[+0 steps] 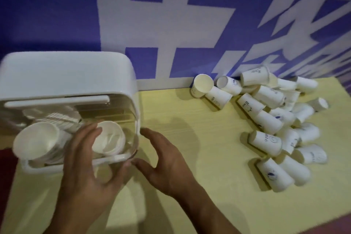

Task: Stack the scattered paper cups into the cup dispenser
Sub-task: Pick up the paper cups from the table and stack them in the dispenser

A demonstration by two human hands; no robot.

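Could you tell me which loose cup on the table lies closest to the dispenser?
The pile's leftmost cup, by the wall, open mouth facing the camera; the others lie farther right.

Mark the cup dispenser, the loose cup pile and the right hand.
cup dispenser (66,74): head view, white top cover.
cup pile (266,121): head view, side of a mid-pile cup.
right hand (167,159): head view, back of hand.
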